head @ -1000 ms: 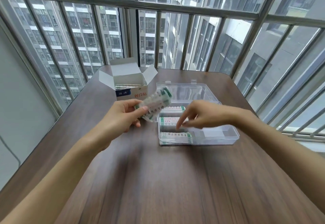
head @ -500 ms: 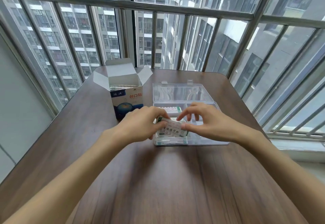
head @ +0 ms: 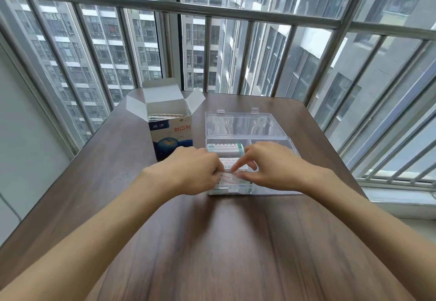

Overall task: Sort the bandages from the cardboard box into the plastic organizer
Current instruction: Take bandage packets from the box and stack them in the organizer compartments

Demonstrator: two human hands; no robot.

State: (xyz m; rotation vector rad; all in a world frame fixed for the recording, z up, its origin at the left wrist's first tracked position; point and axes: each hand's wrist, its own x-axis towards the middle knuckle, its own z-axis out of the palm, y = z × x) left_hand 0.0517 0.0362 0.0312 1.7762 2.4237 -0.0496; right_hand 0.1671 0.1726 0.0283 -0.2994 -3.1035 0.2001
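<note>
From the head camera, both hands meet over the near left slot of the clear organizer [head: 271, 191] on the counter [head: 212, 241]. The left hand [head: 193, 171] pinches one end of a bandage stack [head: 232, 179], and the right hand [head: 266, 166] pinches the other end, with one finger pointing down on it. The stack sits partly in the slot, tilted. More bandages [head: 224, 147] already lie in the far left slot. The box [head: 171, 130] stands open just left of the organizer, with more inside. The stack could catch on the slot wall and spill, because it goes in tilted.
</note>
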